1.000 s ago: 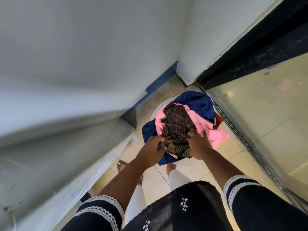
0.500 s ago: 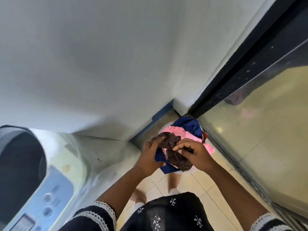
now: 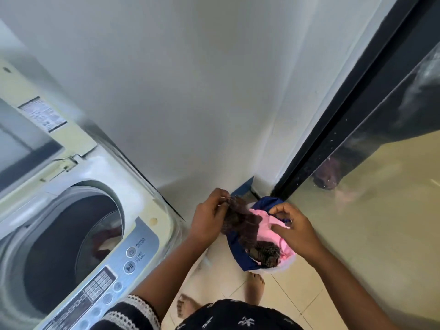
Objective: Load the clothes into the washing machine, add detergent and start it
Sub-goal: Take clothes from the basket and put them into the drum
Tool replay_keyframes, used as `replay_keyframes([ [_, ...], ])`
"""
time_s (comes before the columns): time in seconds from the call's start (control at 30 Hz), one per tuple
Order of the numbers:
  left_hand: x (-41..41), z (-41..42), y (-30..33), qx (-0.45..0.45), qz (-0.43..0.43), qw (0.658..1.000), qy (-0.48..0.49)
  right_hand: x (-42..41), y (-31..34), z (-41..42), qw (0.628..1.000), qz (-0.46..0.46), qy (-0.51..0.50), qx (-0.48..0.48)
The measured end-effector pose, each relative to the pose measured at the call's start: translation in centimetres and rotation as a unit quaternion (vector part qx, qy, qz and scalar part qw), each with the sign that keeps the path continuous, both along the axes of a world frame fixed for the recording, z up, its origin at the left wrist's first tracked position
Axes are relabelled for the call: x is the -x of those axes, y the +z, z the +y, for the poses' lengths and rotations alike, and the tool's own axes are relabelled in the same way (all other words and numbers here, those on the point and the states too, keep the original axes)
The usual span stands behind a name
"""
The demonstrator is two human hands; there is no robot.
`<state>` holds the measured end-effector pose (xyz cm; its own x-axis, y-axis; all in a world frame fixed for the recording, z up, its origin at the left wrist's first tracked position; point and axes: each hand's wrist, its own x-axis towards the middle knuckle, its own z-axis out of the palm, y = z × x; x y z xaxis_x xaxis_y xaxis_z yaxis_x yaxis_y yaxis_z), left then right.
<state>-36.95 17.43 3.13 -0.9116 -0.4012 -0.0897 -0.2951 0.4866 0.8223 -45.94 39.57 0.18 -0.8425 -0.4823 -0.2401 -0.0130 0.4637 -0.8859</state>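
Observation:
A brown plaid garment (image 3: 240, 220) hangs from my left hand (image 3: 209, 217), which grips its upper end; its lower end still lies on the pile. The pile is a pink garment (image 3: 266, 225) and a dark blue garment (image 3: 238, 254) in a white basket (image 3: 276, 270) on the floor. My right hand (image 3: 295, 229) is over the pink garment with curled fingers touching it; whether it pinches the cloth is unclear. The top-loading washing machine (image 3: 152, 225) stands at the left with its lid (image 3: 28, 139) up. A dark red garment (image 3: 104, 241) lies in its drum (image 3: 66, 246).
The machine's control panel (image 3: 114, 277) faces me at the lower left. A white wall (image 3: 214, 91) rises behind. A glass sliding door with a black frame (image 3: 345, 129) runs along the right. My bare feet (image 3: 256, 287) stand on the tiled floor by the basket.
The view has swung up and left, bringing the washing machine into sight. The plaid garment has been lifted off the pile by my left hand, and my right hand no longer holds it.

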Motion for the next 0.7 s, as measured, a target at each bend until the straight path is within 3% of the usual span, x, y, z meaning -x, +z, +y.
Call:
replay_keyframes([
  [0.23,-2.5,0.1,2.5,0.001,0.006,0.998,-0.070,-2.5,0.6,-3.1,0.991,0.034,0.111,-0.071],
  [0.37,-3.4,-1.1,5.6,-0.104,0.061,0.992,-0.038,-2.2,0.6,-4.5,0.979,0.046,0.157,-0.123],
  [0.53,-5.0,-3.2,10.0,-0.317,0.169,0.930,0.072,-1.6,-0.7,-6.2,0.965,0.034,0.196,-0.174],
  [0.6,-5.9,-4.7,10.0,-0.339,0.181,0.912,0.141,-1.9,-1.1,-7.2,0.970,-0.004,0.212,-0.119],
  [0.7,-7.6,-6.4,8.3,-0.316,0.123,0.913,0.227,-2.6,-0.5,-8.3,0.965,-0.100,0.232,-0.065],
])
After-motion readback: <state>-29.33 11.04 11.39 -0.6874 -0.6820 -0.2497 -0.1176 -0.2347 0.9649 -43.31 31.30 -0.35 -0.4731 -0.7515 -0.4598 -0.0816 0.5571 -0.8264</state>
